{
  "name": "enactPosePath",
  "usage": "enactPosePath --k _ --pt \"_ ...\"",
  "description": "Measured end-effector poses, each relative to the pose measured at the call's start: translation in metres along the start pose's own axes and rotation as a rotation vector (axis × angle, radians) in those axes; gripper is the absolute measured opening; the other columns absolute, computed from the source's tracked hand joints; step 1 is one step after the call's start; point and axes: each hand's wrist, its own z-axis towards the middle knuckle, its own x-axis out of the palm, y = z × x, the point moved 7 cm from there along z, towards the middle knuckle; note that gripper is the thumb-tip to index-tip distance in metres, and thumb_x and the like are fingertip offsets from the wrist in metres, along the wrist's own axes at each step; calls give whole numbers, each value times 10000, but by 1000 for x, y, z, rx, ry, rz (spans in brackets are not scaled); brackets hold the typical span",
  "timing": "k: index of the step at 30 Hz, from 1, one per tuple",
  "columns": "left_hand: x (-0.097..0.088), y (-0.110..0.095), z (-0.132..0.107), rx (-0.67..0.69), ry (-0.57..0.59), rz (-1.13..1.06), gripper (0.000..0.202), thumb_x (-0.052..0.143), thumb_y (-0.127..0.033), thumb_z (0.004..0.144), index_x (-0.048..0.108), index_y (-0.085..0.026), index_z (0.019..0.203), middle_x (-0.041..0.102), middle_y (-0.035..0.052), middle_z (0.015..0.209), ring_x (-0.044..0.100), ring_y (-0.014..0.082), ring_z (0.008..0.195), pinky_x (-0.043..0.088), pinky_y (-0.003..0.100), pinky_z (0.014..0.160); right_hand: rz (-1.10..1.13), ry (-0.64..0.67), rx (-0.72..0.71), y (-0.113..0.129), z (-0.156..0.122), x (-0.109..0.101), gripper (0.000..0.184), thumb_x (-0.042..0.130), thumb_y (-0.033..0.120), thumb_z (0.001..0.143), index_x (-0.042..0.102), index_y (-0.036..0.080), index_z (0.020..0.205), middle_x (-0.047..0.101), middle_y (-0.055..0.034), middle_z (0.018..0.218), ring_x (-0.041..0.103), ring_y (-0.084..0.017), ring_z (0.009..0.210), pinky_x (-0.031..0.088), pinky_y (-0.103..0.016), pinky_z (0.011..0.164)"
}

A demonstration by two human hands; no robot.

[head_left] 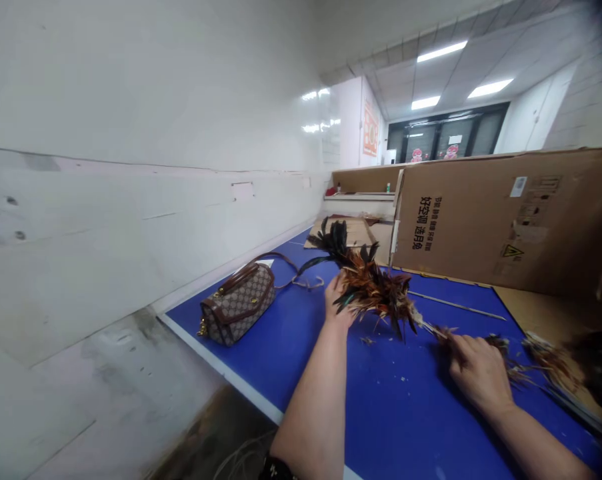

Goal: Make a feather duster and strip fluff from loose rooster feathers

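Observation:
A feather duster (381,290) of brown, orange and black feathers slants over the blue tabletop. My left hand (337,301) is closed round its underside, with the fingers partly hidden behind the plumes. At the pale, narrow end of the duster, my right hand (481,373) is closed in a pinch on a small brownish feather (445,333). Whether that feather is fixed to the duster I cannot tell. More loose feathers (518,373) lie just beyond my right hand. A thin stick (458,305) rests on the table behind the duster.
A brown patterned handbag (241,303) stands on the blue table (301,353) to the left, its strap trailing toward the duster. A large cardboard sheet (471,220) stands along the back right. Bundled feathers (555,363) lie at the right edge. A white wall (181,220) borders the left.

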Motion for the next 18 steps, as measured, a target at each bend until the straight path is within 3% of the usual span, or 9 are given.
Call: enactPosePath --k 3,7,14,18 --pt "-1 3 0 -53 -23 -47 459 858 -467 724 683 -147 1002 761 52 853 736 201 759 575 351 783 -39 4 10 -6 0 1 254 557 142 858 737 191 1032 697 -89 826 576 -268 816 346 -372 737" --pt "-2 3 0 -20 -24 -54 406 858 -330 681 682 -138 992 758 32 823 727 176 721 553 310 757 -101 13 45 -12 0 3 185 578 142 845 729 189 940 680 -92 808 559 -274 817 322 -383 736" --pt "0 19 -1 -72 -63 -26 415 823 -404 735 647 -157 1018 752 49 861 727 199 754 576 379 789 -111 48 72 -13 0 4 120 598 156 849 708 193 878 682 -96 798 546 -261 790 293 -374 727" --pt "-8 22 3 25 -125 -28 397 833 -373 715 636 -157 982 732 25 847 700 160 752 558 329 791 -113 77 74 -9 1 2 124 598 169 852 714 196 888 699 -94 787 559 -267 800 293 -379 743"
